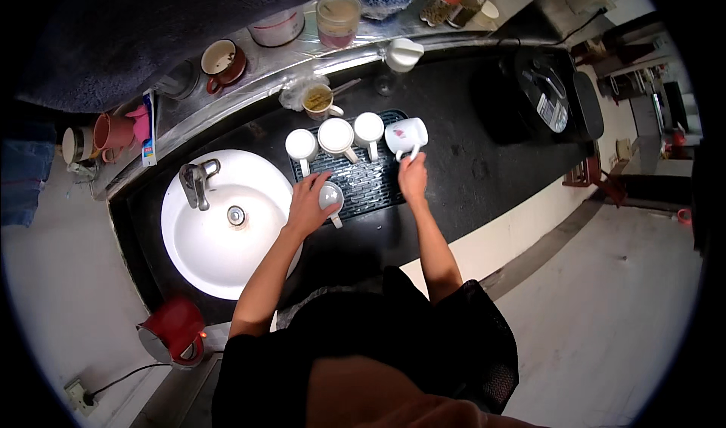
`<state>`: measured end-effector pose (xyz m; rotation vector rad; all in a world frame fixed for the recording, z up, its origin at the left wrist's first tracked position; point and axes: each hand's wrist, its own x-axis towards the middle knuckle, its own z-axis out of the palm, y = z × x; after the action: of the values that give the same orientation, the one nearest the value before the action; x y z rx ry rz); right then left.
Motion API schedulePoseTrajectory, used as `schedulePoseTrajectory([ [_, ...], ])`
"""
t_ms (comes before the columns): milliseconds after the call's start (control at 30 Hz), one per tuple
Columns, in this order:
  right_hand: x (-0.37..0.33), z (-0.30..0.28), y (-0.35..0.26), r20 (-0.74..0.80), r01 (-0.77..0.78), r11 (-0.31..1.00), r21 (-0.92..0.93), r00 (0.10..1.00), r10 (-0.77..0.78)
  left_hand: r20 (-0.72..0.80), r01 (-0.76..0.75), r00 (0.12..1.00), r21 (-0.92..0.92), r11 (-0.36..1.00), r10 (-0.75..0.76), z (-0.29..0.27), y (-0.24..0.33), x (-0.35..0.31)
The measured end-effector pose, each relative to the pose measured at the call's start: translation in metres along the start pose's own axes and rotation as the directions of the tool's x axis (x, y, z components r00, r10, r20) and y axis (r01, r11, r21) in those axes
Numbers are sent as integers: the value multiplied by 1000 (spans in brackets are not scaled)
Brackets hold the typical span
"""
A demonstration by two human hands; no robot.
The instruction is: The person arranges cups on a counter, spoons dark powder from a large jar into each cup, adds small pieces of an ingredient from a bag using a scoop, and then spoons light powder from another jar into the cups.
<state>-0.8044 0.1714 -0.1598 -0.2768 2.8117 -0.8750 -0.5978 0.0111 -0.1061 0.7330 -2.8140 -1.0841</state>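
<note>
On a dark slatted drying mat [368, 186], three white mugs [336, 135] stand bottom up in a row along the far side. My right hand [413, 177] is closed on the handle of a white mug with a pink print [408, 134], which lies tilted at the row's right end. Nearer me, at the mat's left edge, my left hand [308, 205] has its fingers and thumb around a small greyish mug [331, 196]. That mug's handle points toward me.
Left of the mat is a round white sink [204, 254] with a metal faucet [198, 182]. A cup with yellowish contents [318, 99] stands behind the mugs. A black appliance [541, 95] sits at right, a red kettle [178, 330] at lower left. Jars and cups line the ledge [265, 69].
</note>
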Motion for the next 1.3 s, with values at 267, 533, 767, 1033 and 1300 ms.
schedulePoseTrajectory([
  [267,-64,-29,35,924,-925,-7,381,380,40,63,81,994,122,989,-89,6,3,-6],
  [533,-126,30,13,952,-977,-177,118,162,-259,96,109,988,146,983,-124,-4,-6,-11],
  [767,-136,30,4,935,-789,588,176,322,152,51,39,998,130,991,-46,-7,-12,-6],
  [1033,-40,45,-27,468,-211,762,613,874,-134,1,396,912,-260,881,-409,6,-72,40],
  [1300,2,50,13,90,221,957,185,966,-241,-1,419,898,-295,859,-439,13,-78,56],
])
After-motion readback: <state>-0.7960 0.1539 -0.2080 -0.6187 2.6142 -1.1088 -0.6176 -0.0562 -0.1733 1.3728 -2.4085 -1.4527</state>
